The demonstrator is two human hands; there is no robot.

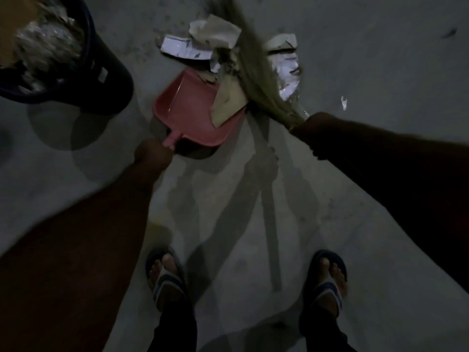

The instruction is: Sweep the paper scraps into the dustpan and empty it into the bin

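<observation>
1. A dim head-camera view looked down at a grey concrete floor (pixel 380 59).
2. The left hand (pixel 152 154) was clenched around the short handle of a pink plastic dustpan (pixel 187 107). The dustpan sat near the middle of the view, its open mouth facing away from the person, toward the litter. A dark shadow lay under its handle end.
3. The right hand (pixel 312 130), mostly lost in shadow, grasped the bound end of a soft grass broom (pixel 256 69). The blurred bristles stretched away from the hand, up across the litter, just beside the dustpan's right edge.
4. The paper scraps (pixel 182 47) lay heaped at the dustpan's mouth: white printed pieces and a crumpled beige sheet (pixel 215 29) beyond the lip.
5. A tan piece (pixel 227 100) rested partly inside the dustpan, against its right wall.
6. More white paper (pixel 286 69) lay on the far side of the broom, right of the bristles. One small scrap (pixel 344 102) lay apart, farther right.
7. A dark round bin (pixel 106 80) stood at the upper left, well apart from the dustpan, with crumpled shiny rubbish showing inside it.
8. At the bottom, the person's two feet wore striped flip-flops (pixel 166 278), planted apart on the floor.
</observation>
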